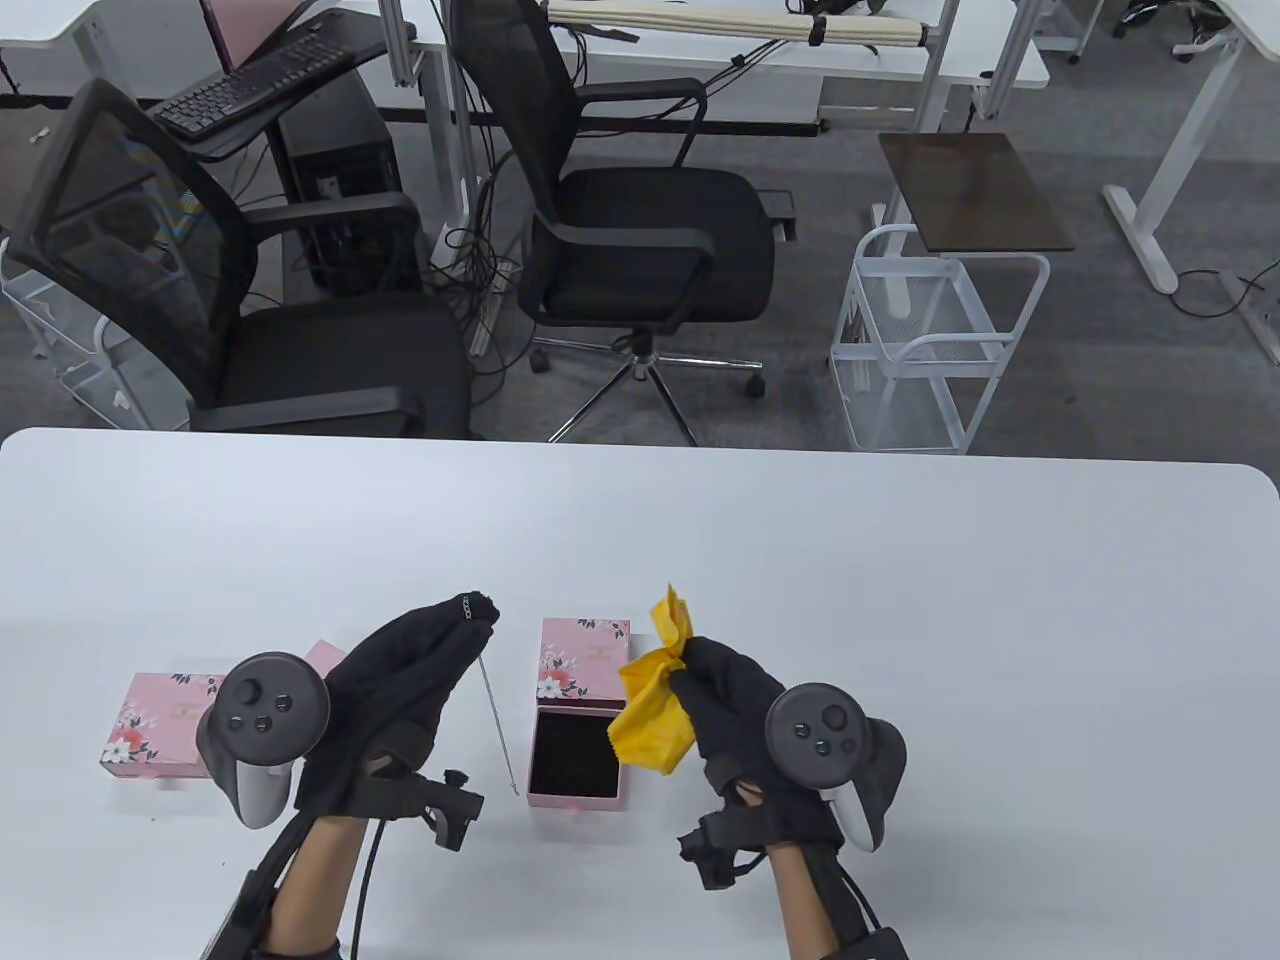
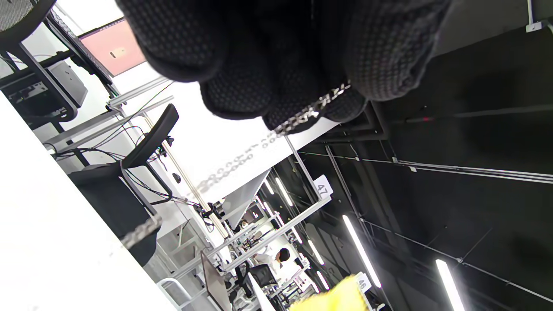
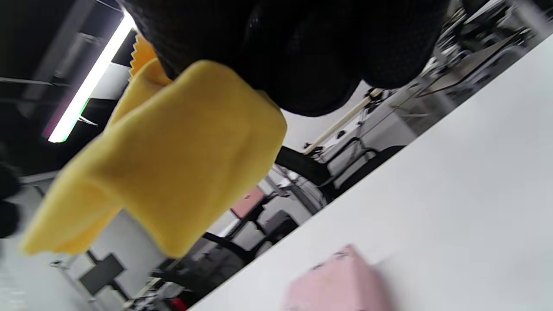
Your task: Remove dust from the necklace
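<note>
currently left hand [image 1: 400, 690] pinches necklace [image 1: 497, 715], chain hanging to bench [image 1: 900, 600]; right hand [image 1: 735, 710] at 3 o'clock grips yellow cloth [image 1: 655, 715] above open pink box [image 1: 578, 760].

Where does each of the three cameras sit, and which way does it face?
Table view: above, looking down at the white table; left hand pinching the necklace, right hand gripping the yellow cloth.
Left wrist view: tilted upward toward the ceiling; gloved fingers, chain.
Right wrist view: tilted sideways along the table; fingers, cloth.
Shared: the cloth appears in all three views.
</note>
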`<control>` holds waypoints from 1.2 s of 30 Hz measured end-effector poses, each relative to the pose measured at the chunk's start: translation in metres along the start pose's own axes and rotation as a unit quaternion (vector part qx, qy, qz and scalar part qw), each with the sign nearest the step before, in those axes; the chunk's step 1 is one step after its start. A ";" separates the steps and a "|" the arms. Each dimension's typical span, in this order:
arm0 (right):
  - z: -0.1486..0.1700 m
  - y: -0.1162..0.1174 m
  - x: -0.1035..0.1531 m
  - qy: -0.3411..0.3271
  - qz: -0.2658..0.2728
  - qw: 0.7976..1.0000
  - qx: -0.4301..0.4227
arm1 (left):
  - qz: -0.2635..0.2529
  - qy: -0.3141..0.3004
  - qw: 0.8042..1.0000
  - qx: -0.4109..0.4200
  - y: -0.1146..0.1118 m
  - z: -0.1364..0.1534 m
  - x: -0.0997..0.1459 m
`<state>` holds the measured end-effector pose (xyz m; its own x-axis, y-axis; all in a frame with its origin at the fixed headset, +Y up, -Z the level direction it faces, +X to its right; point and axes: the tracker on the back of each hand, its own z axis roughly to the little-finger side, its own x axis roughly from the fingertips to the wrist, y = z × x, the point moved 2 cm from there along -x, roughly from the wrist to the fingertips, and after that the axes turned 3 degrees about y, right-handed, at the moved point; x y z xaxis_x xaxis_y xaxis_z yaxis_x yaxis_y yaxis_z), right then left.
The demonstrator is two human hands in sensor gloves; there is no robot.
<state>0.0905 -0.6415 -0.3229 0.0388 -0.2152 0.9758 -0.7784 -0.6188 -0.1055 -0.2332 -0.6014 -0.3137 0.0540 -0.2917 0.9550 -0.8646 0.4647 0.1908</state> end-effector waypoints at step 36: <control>-0.101 0.065 0.019 -0.117 0.124 0.982 0.083 | 0.064 0.006 0.995 0.075 -0.023 -0.003 0.002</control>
<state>-0.0227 -0.6098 -0.2921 0.0189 -0.5296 0.8480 -0.6704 -0.6360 -0.3822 -0.2113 -0.6104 -0.3154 -0.0563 -0.2271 0.9722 -0.9298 0.3667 0.0318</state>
